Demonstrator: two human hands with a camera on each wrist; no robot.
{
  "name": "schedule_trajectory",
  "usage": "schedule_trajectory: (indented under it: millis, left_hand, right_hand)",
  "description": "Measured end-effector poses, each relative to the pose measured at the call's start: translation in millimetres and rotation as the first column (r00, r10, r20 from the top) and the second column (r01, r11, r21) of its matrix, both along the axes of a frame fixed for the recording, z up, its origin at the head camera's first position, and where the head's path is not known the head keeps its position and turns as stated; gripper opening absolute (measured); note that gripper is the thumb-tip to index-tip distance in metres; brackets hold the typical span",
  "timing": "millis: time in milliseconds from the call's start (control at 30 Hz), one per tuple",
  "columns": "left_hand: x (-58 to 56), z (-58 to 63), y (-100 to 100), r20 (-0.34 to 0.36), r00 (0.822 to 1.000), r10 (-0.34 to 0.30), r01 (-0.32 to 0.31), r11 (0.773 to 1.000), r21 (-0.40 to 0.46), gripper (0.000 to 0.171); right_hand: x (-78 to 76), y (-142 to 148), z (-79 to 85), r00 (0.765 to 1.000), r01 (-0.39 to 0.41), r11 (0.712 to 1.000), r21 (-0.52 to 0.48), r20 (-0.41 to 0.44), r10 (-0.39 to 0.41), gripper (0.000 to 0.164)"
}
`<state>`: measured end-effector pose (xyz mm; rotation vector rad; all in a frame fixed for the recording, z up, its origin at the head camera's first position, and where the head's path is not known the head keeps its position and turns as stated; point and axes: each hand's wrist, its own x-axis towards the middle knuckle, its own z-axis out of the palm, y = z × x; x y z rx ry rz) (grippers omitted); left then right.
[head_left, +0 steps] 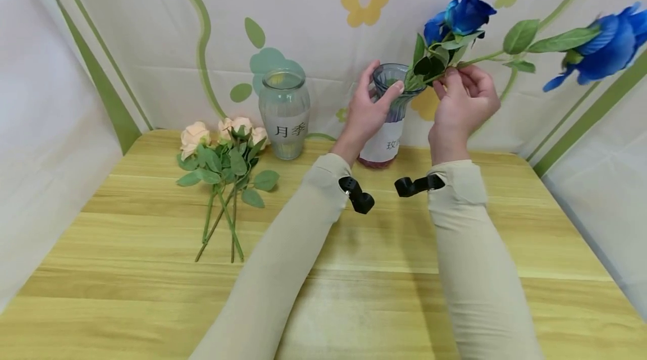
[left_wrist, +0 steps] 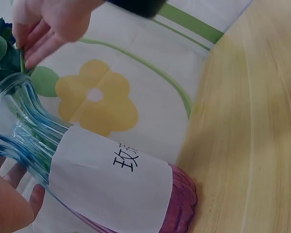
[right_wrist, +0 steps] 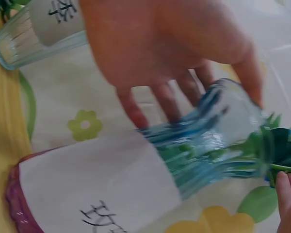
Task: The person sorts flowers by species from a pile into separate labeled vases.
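Observation:
My left hand (head_left: 365, 110) grips the neck of a blue-and-purple glass vase (head_left: 381, 144), thumb at the rim and fingers around the far side. The vase stands upright on the table with a white paper label (left_wrist: 111, 174). Over its mouth, my right hand (head_left: 464, 104) pinches a green stem between thumb and fingers. That stem belongs to a blue rose (head_left: 606, 51) leaning far out to the right, partly cut off by the head view's edge. More blue roses (head_left: 467, 14) rise above the vase mouth. Green stems show through the glass in the right wrist view.
A clear glass vase (head_left: 285, 104) with a white label stands upright left of the held one. Several peach-coloured roses (head_left: 195, 138) lie beside it on the wooden table (head_left: 354, 304), stems toward me. Behind the table hangs a flower-patterned cloth (head_left: 323, 6).

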<state>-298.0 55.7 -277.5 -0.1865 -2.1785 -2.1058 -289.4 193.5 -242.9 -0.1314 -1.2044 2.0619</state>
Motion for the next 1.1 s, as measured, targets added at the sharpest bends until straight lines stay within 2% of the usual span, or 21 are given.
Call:
schedule_trajectory:
  millis: [133,233,567,900,1100]
  left_hand:
    - [1.2,0.0,4.8,0.015,1.000,-0.001,0.001,1.000,-0.010,0.074]
    - [1.8,-0.5,7.5,0.017,1.000,-0.002,0.002,1.000,-0.006,0.073]
    - [0.5,0.2,5.3,0.001,1.000,0.007,-0.007,1.000,-0.004,0.073]
    - [2.5,0.0,3.6,0.007,1.000,0.005,-0.005,1.000,0.004,0.074]
    - [3.5,0.1,3.5,-0.005,1.000,0.012,-0.012,1.000,-0.002,0.074]
  right_hand:
    - [-5.6,-0.9,-7.0,0.998,0.011,0.999,0.036,0.055,-0.013,0.008]
    - [-7.5,0.1,-9.5,0.998,0.026,0.998,0.052,0.063,-0.029,0.008]
    - [-9.6,2.1,-5.6,0.993,-0.001,0.996,0.085,0.115,-0.009,0.008]
    - [-11.7,3.2,-7.2,0.994,-0.027,0.996,0.081,0.112,0.017,0.007]
    - [-16.6,0.2,-18.2,0.994,-0.016,0.987,0.162,0.111,-0.002,0.008]
